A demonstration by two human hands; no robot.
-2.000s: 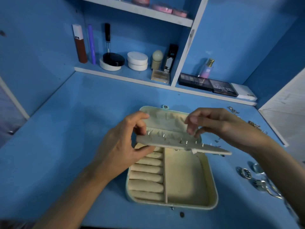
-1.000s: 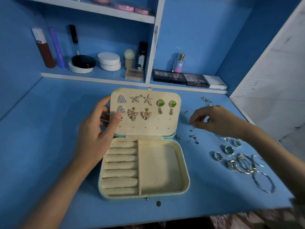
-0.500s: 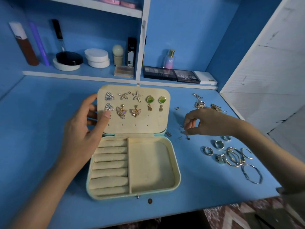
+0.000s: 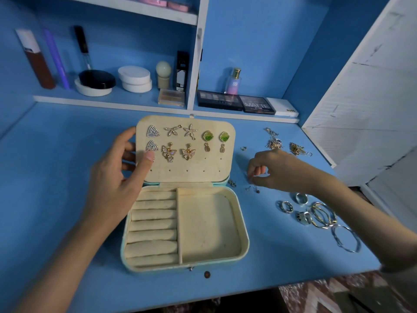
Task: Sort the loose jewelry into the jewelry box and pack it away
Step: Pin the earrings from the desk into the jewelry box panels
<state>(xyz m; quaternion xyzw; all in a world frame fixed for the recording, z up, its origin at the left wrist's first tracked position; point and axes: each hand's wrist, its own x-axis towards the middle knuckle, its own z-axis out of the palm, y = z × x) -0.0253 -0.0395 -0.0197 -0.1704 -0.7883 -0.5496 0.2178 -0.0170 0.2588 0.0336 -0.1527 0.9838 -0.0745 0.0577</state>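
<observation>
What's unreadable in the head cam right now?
Head view only.
Whatever the right hand pinches, if anything: hidden by its curled fingers.
Studs beside the jewelry box: too small.
Left hand fingertips: behind the lid.
Pink compacts on top shelf: cut by upper edge.

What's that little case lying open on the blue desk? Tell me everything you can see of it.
A rounded rectangular jewelry box, pale teal outside and cream fabric inside, lies open on the blue table. Its raised earring panel carries two rows of earrings; the left hand grips the panel's left edge. The base holds padded ring rolls on the left and a tray compartment on the right, both empty.
</observation>
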